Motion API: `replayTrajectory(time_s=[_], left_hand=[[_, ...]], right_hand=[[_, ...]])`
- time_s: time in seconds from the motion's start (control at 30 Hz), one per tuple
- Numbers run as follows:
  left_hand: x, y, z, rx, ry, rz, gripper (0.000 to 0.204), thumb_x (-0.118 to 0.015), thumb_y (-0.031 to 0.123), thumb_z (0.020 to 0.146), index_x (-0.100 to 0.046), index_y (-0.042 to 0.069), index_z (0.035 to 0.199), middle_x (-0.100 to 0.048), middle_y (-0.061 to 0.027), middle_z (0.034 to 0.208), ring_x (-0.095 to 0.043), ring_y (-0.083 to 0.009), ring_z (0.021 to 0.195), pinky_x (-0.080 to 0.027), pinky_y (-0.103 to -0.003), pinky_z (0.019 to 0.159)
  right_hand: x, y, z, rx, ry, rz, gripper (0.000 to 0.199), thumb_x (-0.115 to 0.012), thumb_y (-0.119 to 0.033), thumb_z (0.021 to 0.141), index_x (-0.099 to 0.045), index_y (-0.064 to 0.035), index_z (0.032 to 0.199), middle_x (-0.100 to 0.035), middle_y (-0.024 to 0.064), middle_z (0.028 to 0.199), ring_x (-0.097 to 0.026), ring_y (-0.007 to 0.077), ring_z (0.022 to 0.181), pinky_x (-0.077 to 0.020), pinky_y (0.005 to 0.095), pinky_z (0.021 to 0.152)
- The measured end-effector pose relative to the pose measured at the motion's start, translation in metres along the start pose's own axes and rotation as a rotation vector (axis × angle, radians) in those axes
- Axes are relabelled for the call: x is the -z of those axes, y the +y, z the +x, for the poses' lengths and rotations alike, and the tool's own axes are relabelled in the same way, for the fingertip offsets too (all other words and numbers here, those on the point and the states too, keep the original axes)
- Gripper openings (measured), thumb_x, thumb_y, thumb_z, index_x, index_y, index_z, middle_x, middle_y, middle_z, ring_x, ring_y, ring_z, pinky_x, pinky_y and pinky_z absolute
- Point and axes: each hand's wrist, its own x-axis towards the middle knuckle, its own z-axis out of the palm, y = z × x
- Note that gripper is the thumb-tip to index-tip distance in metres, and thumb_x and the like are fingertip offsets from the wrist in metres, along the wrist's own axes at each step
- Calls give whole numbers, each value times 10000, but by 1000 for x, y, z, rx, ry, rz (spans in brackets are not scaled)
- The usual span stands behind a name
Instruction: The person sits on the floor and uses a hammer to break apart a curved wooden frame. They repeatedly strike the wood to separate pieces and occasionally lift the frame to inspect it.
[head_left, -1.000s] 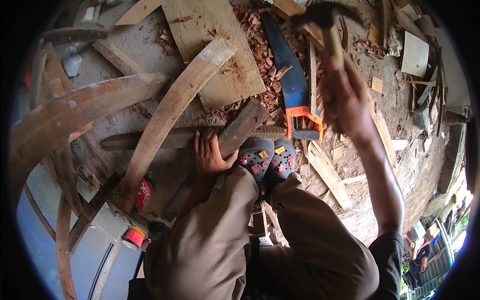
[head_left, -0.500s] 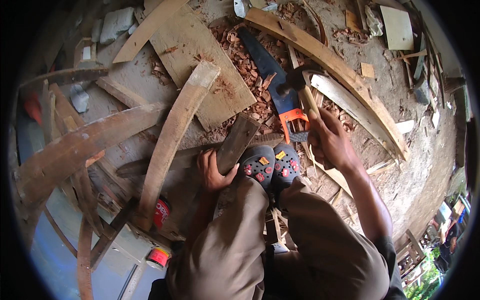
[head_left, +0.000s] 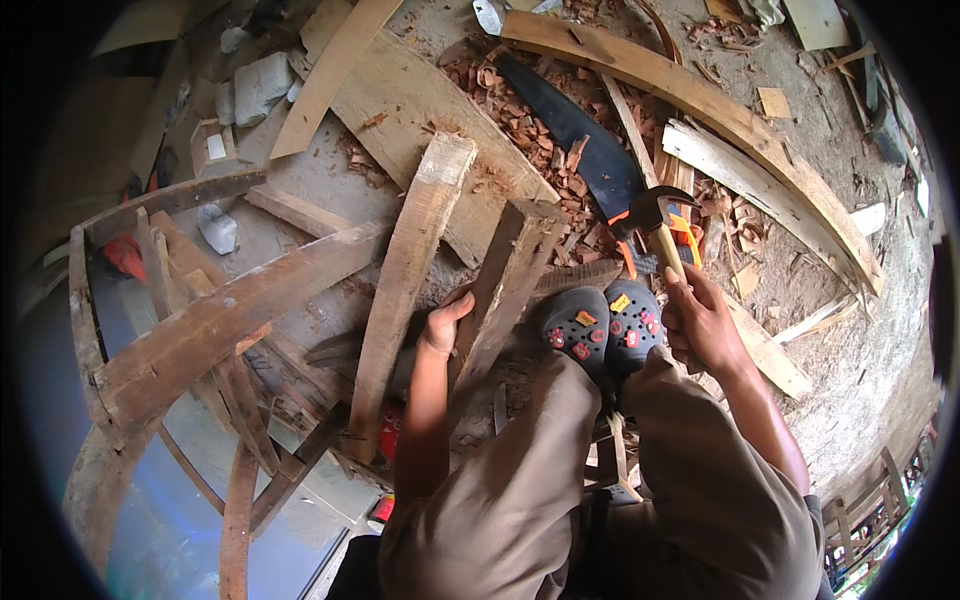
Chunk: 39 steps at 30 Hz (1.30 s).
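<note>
My left hand [head_left: 447, 322] is closed on the side of a thick wooden beam [head_left: 508, 285], which stands tilted just left of my shoes, its squared end toward the far side. In my right hand [head_left: 708, 325] is a claw hammer [head_left: 667, 248], gripped by its light wooden handle. The dark hammer head is raised above the orange handle of a handsaw [head_left: 585, 135] and partly hides it. The saw's dark blade lies on reddish wood shavings [head_left: 475, 78]. Hammer and beam are apart.
Left of the beam leans a curved plank [head_left: 405, 270], beside a frame of curved timbers [head_left: 240, 315]. A wide board [head_left: 430, 110] lies beyond. Long curved wood [head_left: 700, 120] and a pale strip [head_left: 740, 180] lie at the right. My dark clogs [head_left: 576, 325] are close to the beam.
The beam has been lifted and turned more upright, with my left hand now on its side. My right hand has lowered the hammer slightly. The whole view has shifted.
</note>
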Motion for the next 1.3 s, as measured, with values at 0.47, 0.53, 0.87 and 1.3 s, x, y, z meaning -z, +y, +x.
replayTrajectory(time_s=[0.47, 0.53, 0.87, 1.3], left_hand=[[34, -26, 48, -213, 290, 81, 374, -718, 197, 915, -661, 45, 1252, -605, -24, 1328, -520, -130, 1242, -339, -337, 1130], [47, -31, 46, -143, 250, 56, 389, -726, 205, 909, -659, 44, 1257, -608, -25, 1325, -522, -124, 1232, -342, -329, 1122], [-59, 24, 33, -148, 80, 435, 768, -744, 456, 841, -486, -17, 1388, -607, -153, 1270, -548, -231, 1189, -422, -368, 1032], [-103, -26, 24, -579, 741, 1085, 476, -783, 358, 841, -557, 3, 1062, -601, -190, 994, -583, -378, 973, -471, -462, 862]], right_hand=[[10, -7, 0, -19, 75, -5, 413, -518, -411, 1039, -480, -153, 1360, -423, -20, 671, -356, 59, 441, -280, 212, 370], [12, -7, -2, -25, 76, -43, 384, -512, -413, 1042, -482, -140, 1309, -401, -46, 660, -343, 49, 454, -268, 221, 387], [15, 7, -11, 57, 80, -121, 351, -500, -464, 1037, -481, -143, 1178, -381, -64, 624, -341, 31, 426, -288, 211, 362], [-26, 12, 4, 405, -5, -80, 406, -525, -369, 1045, -494, -43, 1284, -498, -4, 665, -485, 97, 462, -395, 264, 407]])
